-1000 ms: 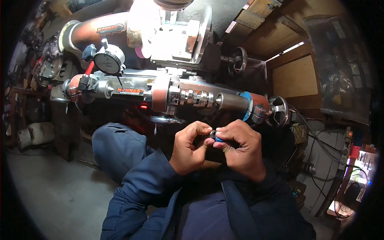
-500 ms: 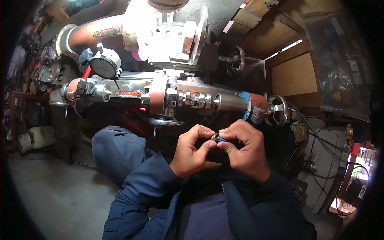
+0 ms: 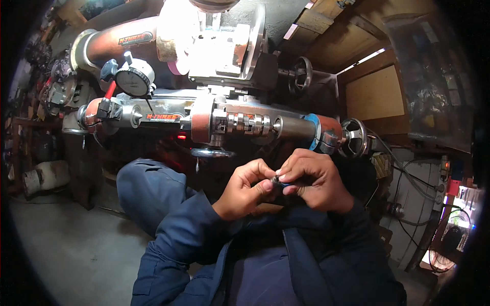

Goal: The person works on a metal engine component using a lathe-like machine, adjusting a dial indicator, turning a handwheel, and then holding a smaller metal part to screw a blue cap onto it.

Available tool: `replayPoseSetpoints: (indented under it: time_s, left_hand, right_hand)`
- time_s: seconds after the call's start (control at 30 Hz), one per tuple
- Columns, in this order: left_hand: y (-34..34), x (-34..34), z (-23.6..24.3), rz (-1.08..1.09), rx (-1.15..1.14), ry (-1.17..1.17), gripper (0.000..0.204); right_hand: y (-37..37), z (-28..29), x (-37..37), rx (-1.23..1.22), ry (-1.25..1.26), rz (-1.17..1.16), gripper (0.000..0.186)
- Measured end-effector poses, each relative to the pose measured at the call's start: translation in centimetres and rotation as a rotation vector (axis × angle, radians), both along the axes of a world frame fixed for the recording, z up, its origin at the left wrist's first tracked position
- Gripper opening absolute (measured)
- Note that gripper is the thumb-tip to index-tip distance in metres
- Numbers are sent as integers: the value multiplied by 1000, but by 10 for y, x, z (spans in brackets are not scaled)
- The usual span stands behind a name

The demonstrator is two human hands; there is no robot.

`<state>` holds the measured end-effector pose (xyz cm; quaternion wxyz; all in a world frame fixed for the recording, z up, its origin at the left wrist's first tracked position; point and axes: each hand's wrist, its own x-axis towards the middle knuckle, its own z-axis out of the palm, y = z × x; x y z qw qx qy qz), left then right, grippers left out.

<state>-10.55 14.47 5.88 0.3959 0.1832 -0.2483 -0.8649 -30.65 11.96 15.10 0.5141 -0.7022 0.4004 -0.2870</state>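
A small dark, metallic-looking piece [image 3: 276, 180] with a blue part is pinched between my two hands in front of the machine; its kind is hard to make out. My left hand [image 3: 245, 189] is closed, thumb and forefinger gripping one end. From the other side my right hand [image 3: 317, 182] is closed too, its fingertips and thumb pressed around the blue end and hiding most of it. Just beyond the hands, a short shiny lobed shaft [image 3: 250, 124] sits in the machine, a silver cylinder [image 3: 296, 130] to its right.
A round dial gauge [image 3: 135, 78] stands over the bed at left. Handwheels [image 3: 353, 138] stick out at the right, and another handwheel [image 3: 212, 153] lies low in front. Behind is a brightly lit grinding head [image 3: 219, 53]. My knee [image 3: 150, 191] is at left, above the concrete floor [image 3: 76, 239].
My right hand has turned and curled further over the small piece, with its wrist shifting right and up. The left hand has moved slightly. The machine looks unchanged.
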Motion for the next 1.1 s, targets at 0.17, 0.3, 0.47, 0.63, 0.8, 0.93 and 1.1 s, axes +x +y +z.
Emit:
replayPoseSetpoints:
  time_s: [0.17, 0.3, 0.47, 0.63, 0.8, 0.93, 1.1]
  left_hand:
    - [4, -4, 1, -64, 137, 281, 26]
    - [4, -4, 2, -48, 140, 403, 28]
    - [1, -3, 3, -74, 178, 474, 31]
    - [2, -4, 0, -93, 209, 540, 28]
    - [3, -4, 3, -106, 246, 554, 32]
    - [2, -4, 0, -125, 244, 596, 34]
    - [3, -7, -2, -133, 232, 655, 33]
  right_hand:
    - [10, -12, -4, 203, -366, -108, 12]
    - [22, -9, 0, 319, -500, -261, 18]
    - [32, 0, 5, 458, -480, -435, 14]
    - [33, -10, -4, 256, -217, -353, 14]
    - [29, 4, 7, 172, -205, -397, 15]
    - [31, 7, 9, 306, -266, -467, 19]
    - [35, 0, 5, 268, -188, -454, 20]
